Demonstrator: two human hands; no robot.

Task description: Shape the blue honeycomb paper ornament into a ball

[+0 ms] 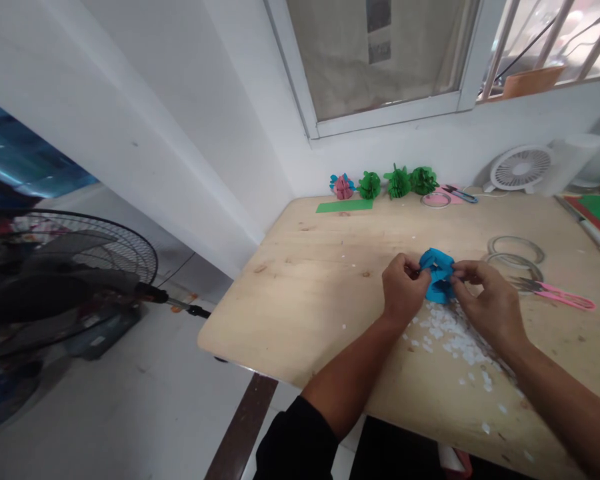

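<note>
Between my two hands is a blue folded paper piece [439, 291], with openings through its middle. My left hand [404, 283] pinches its left edge. On the opposite side, the fingertips of my right hand [490, 300] are closed on its right edge. Small white paper scraps [450, 333] lie scattered on the wooden table [290, 293] just below and under the hands. Right of my right hand lie pink-handled thread snips [563, 295], their blades beside two rolls of tape or rings [517, 250].
Along the wall stand a pink-and-blue paper ball [343, 187] and several green ones [399, 182]. A green paper strip [344, 207], blue-handled snips [463, 195] and a small white fan [521, 168] are near them. A black floor fan [70, 280] stands left of the table.
</note>
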